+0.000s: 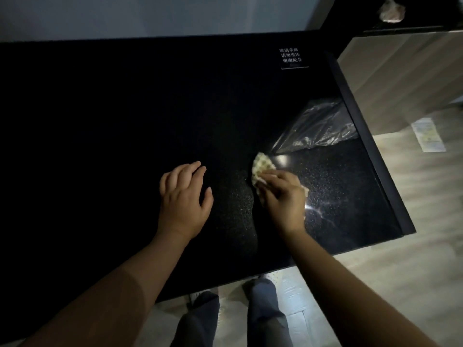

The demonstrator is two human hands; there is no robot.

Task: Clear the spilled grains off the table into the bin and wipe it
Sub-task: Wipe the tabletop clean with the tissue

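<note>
A black speckled glass table (pixel 125 121) fills most of the view. My right hand (pixel 281 196) grips a crumpled pale checkered cloth (pixel 261 167) and presses it on the tabletop near the right side. My left hand (pixel 184 196) rests flat on the table to the left of it, fingers straight and spread. I see no grains on the dark surface. No bin is in view.
A clear crumpled plastic bag (pixel 320 126) lies on the table just beyond the cloth, by the right edge. White printed text (pixel 292 56) marks the far right corner. A wooden cabinet (pixel 400 78) stands to the right; a paper sheet (pixel 428 135) lies on the floor.
</note>
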